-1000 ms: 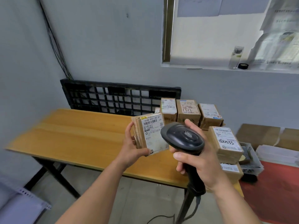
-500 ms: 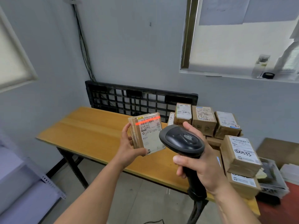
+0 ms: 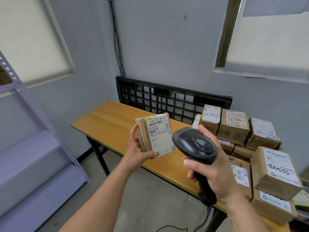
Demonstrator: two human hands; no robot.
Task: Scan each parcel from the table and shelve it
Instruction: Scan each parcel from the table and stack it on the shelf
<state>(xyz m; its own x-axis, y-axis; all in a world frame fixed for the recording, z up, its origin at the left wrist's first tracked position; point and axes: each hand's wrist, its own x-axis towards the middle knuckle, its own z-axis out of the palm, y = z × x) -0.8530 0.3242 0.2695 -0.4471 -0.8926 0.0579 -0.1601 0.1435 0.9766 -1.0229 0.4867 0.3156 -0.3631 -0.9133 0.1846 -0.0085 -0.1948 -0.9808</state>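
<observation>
the left hand (image 3: 136, 152) grips a small parcel (image 3: 156, 134) upright above the worktop (image 3: 110, 121), label facing the camera. the right hand (image 3: 215, 166) holds a black scanner (image 3: 194, 145) just right of it. more parcels (image 3: 234, 128) are stacked at the far right; a grey shelf (image 3: 30, 148) stands left.

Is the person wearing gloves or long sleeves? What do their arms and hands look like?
No gloves and no long sleeves. The left hand and right hand are bare, with no rings showing. Both forearms are bare too, right down to the picture's edge, with no watch, bracelet or sleeve in sight.
</observation>
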